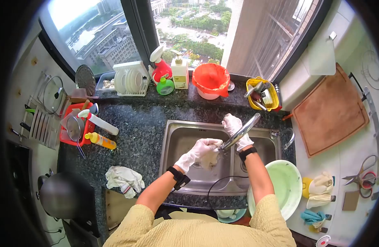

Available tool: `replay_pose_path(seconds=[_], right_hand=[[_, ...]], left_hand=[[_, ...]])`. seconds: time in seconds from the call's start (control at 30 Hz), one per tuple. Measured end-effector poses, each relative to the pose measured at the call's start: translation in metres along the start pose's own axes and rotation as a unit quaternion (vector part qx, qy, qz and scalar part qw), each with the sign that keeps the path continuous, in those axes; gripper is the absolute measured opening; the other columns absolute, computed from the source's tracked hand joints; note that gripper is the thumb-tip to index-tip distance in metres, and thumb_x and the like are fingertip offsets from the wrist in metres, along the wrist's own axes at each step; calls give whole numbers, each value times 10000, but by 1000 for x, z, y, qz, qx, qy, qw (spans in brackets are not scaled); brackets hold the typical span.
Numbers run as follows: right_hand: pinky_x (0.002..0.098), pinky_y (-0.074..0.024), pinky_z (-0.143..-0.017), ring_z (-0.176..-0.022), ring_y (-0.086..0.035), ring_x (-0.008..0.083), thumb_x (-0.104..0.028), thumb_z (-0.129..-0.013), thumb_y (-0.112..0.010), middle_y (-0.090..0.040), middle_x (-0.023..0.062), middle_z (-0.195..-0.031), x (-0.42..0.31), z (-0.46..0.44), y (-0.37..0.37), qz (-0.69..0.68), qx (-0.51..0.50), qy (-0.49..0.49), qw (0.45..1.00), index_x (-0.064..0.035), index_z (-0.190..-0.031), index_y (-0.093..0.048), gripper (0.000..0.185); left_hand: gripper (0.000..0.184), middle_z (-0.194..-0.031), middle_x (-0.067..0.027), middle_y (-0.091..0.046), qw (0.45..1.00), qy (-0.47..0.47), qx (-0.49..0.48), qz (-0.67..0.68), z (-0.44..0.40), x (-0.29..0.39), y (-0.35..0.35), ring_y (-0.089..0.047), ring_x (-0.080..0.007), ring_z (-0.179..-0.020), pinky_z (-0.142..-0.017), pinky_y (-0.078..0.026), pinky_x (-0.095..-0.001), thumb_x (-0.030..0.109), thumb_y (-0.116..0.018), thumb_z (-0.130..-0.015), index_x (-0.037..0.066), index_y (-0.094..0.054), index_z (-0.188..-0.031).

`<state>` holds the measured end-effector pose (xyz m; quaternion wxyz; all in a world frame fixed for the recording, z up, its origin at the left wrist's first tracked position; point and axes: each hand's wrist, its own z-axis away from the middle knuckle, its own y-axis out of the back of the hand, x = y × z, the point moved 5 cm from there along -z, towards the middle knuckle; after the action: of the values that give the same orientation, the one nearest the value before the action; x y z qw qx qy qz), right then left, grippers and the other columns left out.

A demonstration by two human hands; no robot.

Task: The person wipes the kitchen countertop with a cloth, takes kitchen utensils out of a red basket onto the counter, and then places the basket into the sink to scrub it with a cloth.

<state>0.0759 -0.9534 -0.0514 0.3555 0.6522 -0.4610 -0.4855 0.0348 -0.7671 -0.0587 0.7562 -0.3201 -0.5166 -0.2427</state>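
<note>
pale cloth [208,160] in hand over the left basin [177,138], work partway by the look of it

the gloved left hand [202,147] has its grip pinched on what seems to be the cloth, low in the sink [166,144]. the gloved right hand [232,124] has its fingers gathered on the far side of the spout [240,132]; what that grip holds, if anything, i cannot tell. the cloth has been taken up but not laid aside, so handling it seems unfinished. a crumpled white rag [124,180] lies left on the counter [136,123], whether done or waiting unclear.

for moving, the spout slants between the hands, the tightest spot. the steel rim bounds the near and left sides, a cord [216,182] curves across the near edge, and a green tub [294,173] crowds the right.
</note>
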Motion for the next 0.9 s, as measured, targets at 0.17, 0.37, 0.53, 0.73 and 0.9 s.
replay_pose_path(seconds=[0.17, 0.37, 0.53, 0.73, 0.9], right_hand=[[420, -466, -535, -591, -614, 287, -221, -887, -476, -610, 109, -613, 10, 4, -6, -64, 61, -23, 996, -71, -735, -556, 228], [362, -505, -539, -573, -631, 268, -125, -811, -570, -640, 116, -713, 10, 12, -9, 170, 9, 30, 985, -59, -800, -615, 80], [406, -496, -607, -699, -617, 274, -94, -862, -543, -625, 138, -865, 4, 32, -16, -41, 10, -98, 994, 11, -1145, -530, 302], [279, -431, -893, -1006, -509, 137, -131, -830, -631, -541, 31, -1095, -94, 114, -60, -592, -244, -95, 762, -33, -1282, -457, 495], [279, -372, -1004, -1137, -463, 154, -156, -773, -730, -489, 64, -1222, -114, 127, -73, -653, -127, -240, 707, 10, -1360, -377, 704]], left_hand=[[285, -1077, -36, -674, 1000, 0, -26, 6, 9, 9, -7, -591, -93, -989, -919, -455, -263, 43, -607, -891, 34, -647, -1173], [272, -1080, -29, -671, 998, -55, -2, -27, 13, 32, -9, -596, -95, -999, -912, -460, -251, 56, -587, -915, 26, -638, -1180], [307, -1093, -57, -665, 998, -49, 9, 44, 24, 34, 7, -611, -125, -1018, -940, -458, -263, 37, -556, -925, 15, -598, -1228], [352, -1154, -72, -635, 990, -76, 44, 111, 52, 50, 20, -593, -149, -1061, -955, -456, -298, 88, -599, -903, 3, -577, -1243], [309, -1138, -100, -600, 919, -83, 236, 304, 60, -62, 105, -588, -220, -1079, -985, -460, -377, 64, -508, -920, 39, -512, -1228]])
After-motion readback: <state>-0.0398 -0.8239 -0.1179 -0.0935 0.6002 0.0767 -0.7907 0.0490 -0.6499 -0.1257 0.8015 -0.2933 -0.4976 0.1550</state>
